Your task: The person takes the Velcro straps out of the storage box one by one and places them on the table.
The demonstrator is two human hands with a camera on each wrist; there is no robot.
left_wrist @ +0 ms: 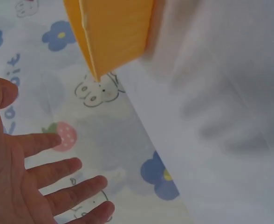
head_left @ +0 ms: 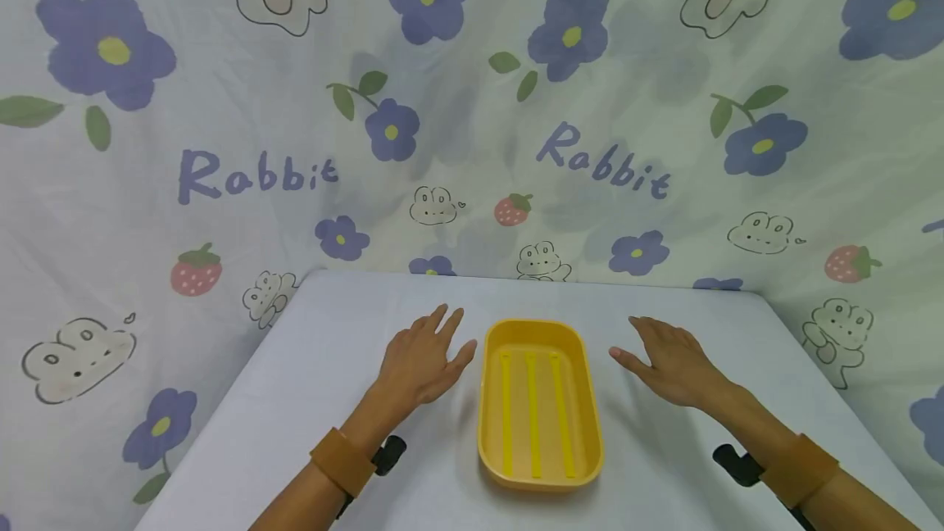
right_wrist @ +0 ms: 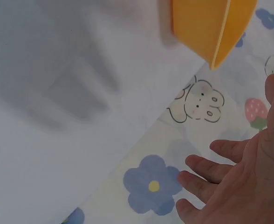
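Observation:
A yellow rectangular tray (head_left: 541, 408) with rounded corners and three brighter yellow strips along its bottom sits on the white table. To its left is my left hand (head_left: 424, 359), fingers spread and holding nothing, thumb tip close to the tray's side. My right hand (head_left: 671, 363) hovers on the other side, a wider gap away, its fingers extended and its palm bare. In the left wrist view the tray's outer wall (left_wrist: 116, 32) shows above the spread fingers. The right wrist view has the tray's wall (right_wrist: 200, 23) at the top, apart from the hand.
The white tabletop (head_left: 354, 301) stretches around the tray, with its far edge against a hanging cloth (head_left: 457, 105) printed with flowers, rabbits and strawberries. Each wrist wears a brown band (head_left: 342, 463) with a small black camera (head_left: 389, 455).

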